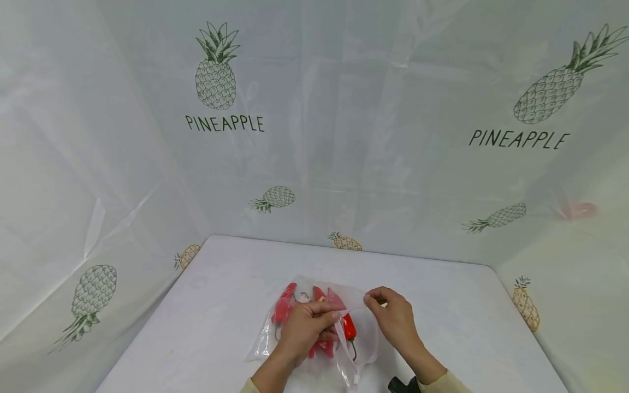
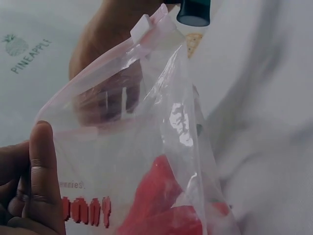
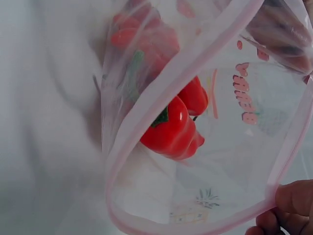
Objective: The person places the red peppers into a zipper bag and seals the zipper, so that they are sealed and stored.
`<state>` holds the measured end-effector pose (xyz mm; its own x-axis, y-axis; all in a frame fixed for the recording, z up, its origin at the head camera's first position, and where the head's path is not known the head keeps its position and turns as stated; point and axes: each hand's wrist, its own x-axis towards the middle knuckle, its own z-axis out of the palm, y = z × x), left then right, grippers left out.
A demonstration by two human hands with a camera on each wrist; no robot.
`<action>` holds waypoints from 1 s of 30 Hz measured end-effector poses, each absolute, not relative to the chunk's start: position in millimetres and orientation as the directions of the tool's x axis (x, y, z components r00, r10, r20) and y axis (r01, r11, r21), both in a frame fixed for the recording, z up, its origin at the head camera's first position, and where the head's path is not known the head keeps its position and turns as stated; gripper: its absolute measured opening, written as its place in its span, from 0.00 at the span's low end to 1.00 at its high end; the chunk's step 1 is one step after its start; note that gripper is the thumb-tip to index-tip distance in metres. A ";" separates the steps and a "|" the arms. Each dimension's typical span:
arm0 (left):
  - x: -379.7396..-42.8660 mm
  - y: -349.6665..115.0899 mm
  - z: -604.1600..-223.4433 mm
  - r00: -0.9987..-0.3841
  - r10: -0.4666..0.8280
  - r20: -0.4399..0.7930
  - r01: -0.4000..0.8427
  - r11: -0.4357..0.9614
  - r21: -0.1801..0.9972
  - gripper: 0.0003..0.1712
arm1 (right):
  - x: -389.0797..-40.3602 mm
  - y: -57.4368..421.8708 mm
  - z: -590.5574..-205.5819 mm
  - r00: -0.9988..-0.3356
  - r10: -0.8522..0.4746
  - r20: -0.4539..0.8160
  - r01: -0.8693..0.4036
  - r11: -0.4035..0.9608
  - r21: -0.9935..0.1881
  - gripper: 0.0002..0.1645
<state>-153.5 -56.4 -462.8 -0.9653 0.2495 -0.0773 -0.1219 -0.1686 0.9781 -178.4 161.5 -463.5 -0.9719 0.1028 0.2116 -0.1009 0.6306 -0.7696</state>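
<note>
A clear zip bag [image 1: 366,333] with a pink rim and red print lies on the table, its mouth spread wide toward the right. Inside are several red peppers [image 1: 349,327] with green stems; one red pepper [image 3: 171,129] shows plainly through the opening in the right wrist view. My left hand [image 1: 307,330] pinches the near side of the bag's rim, above the peppers. With thumb and fingertips, my right hand [image 1: 395,316] grips the rim's far right side. A white slider [image 2: 142,29] sits at one end of the zip in the left wrist view.
The white table [image 1: 206,305] is bounded by a pale sheet [image 1: 354,136] printed with pineapples at the back and sides. A black device [image 1: 404,385] is at my right wrist. A reddish patch [image 1: 579,210] shows on the sheet at the right.
</note>
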 end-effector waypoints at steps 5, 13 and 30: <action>-147.8 -51.7 -471.7 -0.954 0.291 -0.065 -0.087 -0.063 0.994 0.12 | -179.7 162.8 -467.0 -0.967 0.113 0.226 -0.104 0.638 -0.763 0.03; -134.3 -41.7 -481.2 -0.943 0.328 -0.051 -0.025 0.081 0.996 0.12 | -181.3 164.3 -472.0 -0.949 0.150 0.276 -0.126 0.623 -0.772 0.02; -91.7 -53.5 -520.0 -0.872 0.386 -0.300 -0.337 -0.029 0.941 0.15 | -189.3 164.5 -471.8 -0.950 0.188 0.249 -0.111 0.542 -0.833 0.05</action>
<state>-91.7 -53.5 -520.0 -0.8723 0.3859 -0.3003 -0.3370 -0.0294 0.9410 -189.3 164.5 -471.8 -0.9502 0.1878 0.2487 -0.1108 0.5425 -0.8327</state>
